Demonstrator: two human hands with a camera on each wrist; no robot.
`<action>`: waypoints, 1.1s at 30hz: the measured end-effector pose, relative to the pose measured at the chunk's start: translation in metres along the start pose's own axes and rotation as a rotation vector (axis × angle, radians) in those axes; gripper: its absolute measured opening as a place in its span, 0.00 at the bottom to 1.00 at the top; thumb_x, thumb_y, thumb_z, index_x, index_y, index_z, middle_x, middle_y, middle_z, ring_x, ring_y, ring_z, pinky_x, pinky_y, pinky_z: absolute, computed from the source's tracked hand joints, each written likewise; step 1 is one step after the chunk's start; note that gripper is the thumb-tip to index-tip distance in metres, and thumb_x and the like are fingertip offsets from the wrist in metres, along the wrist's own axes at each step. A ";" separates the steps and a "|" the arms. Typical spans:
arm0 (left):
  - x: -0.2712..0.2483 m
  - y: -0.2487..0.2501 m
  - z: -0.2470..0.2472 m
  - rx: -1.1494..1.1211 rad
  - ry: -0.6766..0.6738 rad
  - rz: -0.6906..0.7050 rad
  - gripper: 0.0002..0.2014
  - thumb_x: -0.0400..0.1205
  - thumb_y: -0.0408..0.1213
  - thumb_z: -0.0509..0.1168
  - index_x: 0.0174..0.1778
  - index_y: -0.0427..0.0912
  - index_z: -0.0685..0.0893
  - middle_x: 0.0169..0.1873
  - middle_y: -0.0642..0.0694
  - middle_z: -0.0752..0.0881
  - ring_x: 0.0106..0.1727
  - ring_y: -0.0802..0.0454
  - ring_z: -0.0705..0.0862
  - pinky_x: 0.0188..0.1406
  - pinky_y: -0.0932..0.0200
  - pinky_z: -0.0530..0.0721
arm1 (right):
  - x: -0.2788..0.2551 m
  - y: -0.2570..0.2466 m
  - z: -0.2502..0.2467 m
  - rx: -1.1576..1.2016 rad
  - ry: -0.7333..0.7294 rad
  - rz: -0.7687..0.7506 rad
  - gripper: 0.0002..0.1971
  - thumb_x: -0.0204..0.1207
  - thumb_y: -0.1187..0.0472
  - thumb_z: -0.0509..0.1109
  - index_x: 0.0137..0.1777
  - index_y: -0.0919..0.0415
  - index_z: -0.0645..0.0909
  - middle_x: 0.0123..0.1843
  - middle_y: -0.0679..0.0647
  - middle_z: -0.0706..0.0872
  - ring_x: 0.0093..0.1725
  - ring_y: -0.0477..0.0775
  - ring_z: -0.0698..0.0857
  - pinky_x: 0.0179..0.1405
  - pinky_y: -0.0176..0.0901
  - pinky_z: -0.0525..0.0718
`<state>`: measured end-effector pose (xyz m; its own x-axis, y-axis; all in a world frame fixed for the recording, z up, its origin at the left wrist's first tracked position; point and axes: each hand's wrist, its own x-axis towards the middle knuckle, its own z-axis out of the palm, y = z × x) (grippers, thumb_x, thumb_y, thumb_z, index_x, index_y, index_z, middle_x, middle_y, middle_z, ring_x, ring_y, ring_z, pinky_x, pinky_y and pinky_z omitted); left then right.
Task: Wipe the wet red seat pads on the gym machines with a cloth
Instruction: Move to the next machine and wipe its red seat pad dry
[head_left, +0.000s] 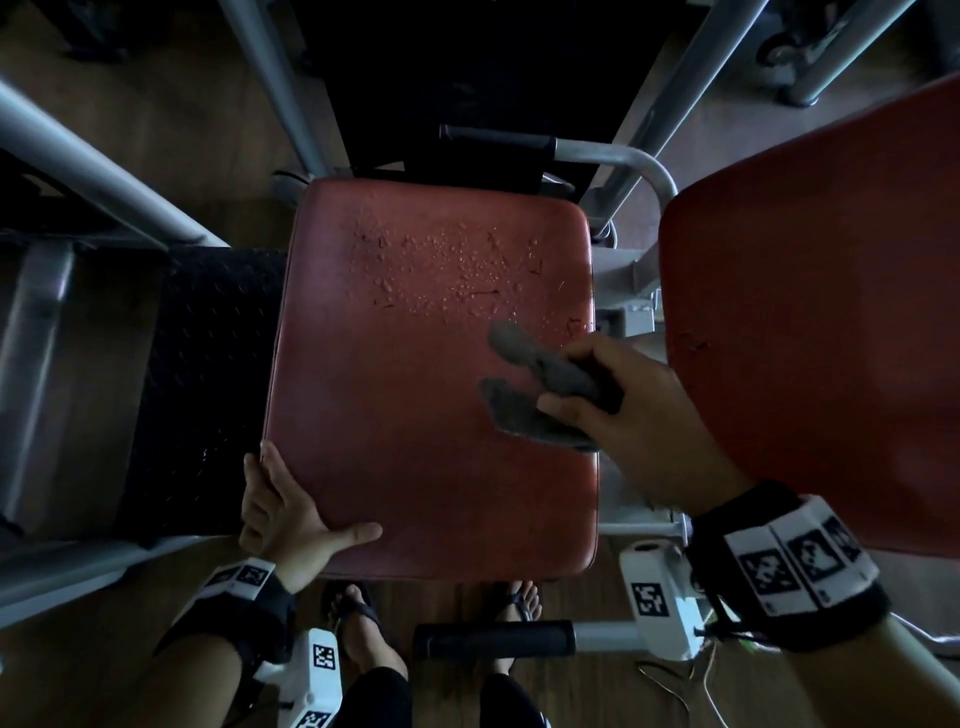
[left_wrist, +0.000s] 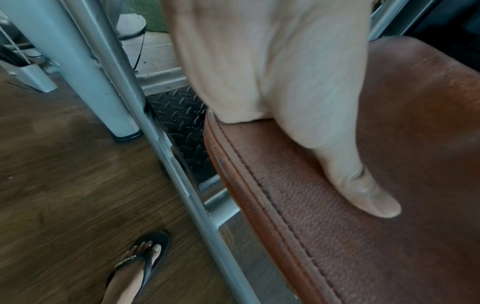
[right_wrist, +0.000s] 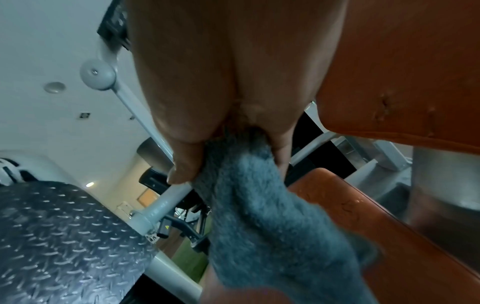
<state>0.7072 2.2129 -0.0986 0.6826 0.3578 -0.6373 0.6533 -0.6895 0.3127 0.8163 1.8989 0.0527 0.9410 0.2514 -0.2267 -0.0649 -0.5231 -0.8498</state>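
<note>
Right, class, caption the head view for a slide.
Right hand holds grey cloth over wet red seat pad; left hand rests on its corner.

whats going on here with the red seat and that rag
A person is wiping down a gym machine's red seat pad. Their right hand grips a grey cloth over the pad's right side, while the left hand rests on its near left corner. Water droplets sit on the far half, not yet wiped.

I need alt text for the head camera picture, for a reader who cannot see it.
Seen from above, a right hand holds a grey cloth over a red seat pad with water drops on its far half. The left hand rests on the pad's near left corner.
</note>
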 end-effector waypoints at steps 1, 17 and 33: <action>0.000 0.000 0.000 0.000 -0.002 -0.002 0.85 0.46 0.67 0.83 0.81 0.55 0.22 0.85 0.41 0.33 0.85 0.32 0.45 0.81 0.29 0.56 | -0.001 -0.005 -0.003 0.003 -0.003 -0.010 0.13 0.71 0.54 0.79 0.52 0.54 0.81 0.41 0.43 0.85 0.43 0.44 0.85 0.38 0.31 0.81; -0.001 -0.001 -0.002 0.017 -0.006 0.024 0.84 0.46 0.71 0.80 0.82 0.50 0.24 0.85 0.38 0.33 0.86 0.34 0.45 0.82 0.33 0.56 | -0.043 0.092 0.055 -0.466 -0.168 0.123 0.22 0.73 0.48 0.75 0.65 0.47 0.76 0.61 0.46 0.82 0.60 0.52 0.78 0.59 0.47 0.77; -0.001 0.000 -0.002 0.003 -0.011 0.012 0.84 0.46 0.69 0.81 0.81 0.54 0.23 0.85 0.41 0.32 0.86 0.34 0.44 0.81 0.31 0.55 | -0.015 0.087 0.035 -0.188 -0.173 0.120 0.19 0.68 0.58 0.78 0.61 0.51 0.83 0.48 0.45 0.89 0.46 0.38 0.85 0.44 0.31 0.81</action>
<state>0.7070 2.2137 -0.0965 0.6869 0.3419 -0.6414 0.6437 -0.6960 0.3184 0.7848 1.8785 -0.0349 0.8587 0.3050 -0.4119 -0.0946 -0.6955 -0.7123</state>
